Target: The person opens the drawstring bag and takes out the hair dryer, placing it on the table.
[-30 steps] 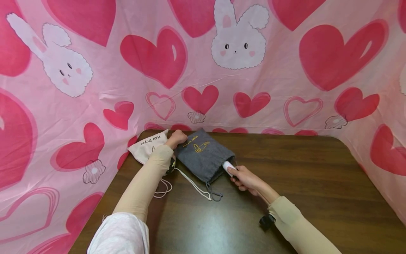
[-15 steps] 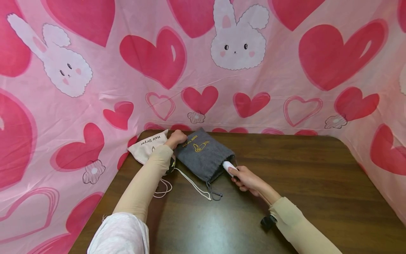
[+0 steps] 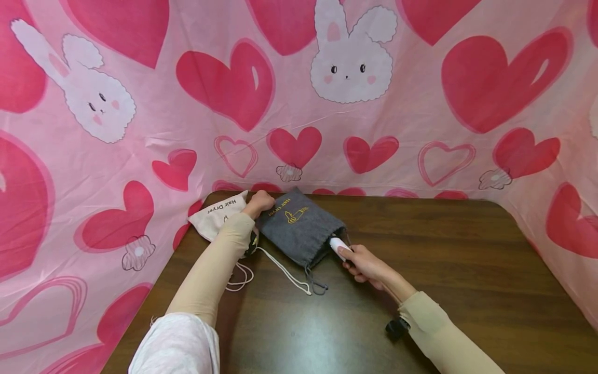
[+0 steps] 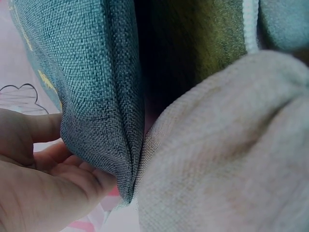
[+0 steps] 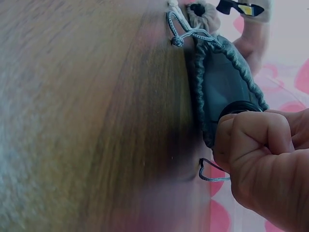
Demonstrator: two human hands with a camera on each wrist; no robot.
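A grey drawstring bag [image 3: 306,226] printed "Hair Dryer" lies at the back left of the table, its mouth toward the right. My left hand [image 3: 260,202] pinches its closed far corner, thumb on one side and fingers on the other in the left wrist view. At the mouth, my right hand [image 3: 366,265] grips the white handle of a hair dryer [image 3: 339,248], whose other end is hidden in the bag. A coiled black cord [image 5: 236,107] shows beside the curled fingers in the right wrist view.
A cream "Hair Dryer" bag [image 3: 215,214] lies left of the grey one, partly behind my left arm, its white cord [image 3: 285,272] trailing over the dark wooden table [image 3: 444,239]. A pink heart-and-bunny cloth [image 3: 280,88] hangs around the back and sides.
My right hand has shifted slightly to the right, and a little more of the white handle shows outside the grey bag. The left hand stays at its corner.
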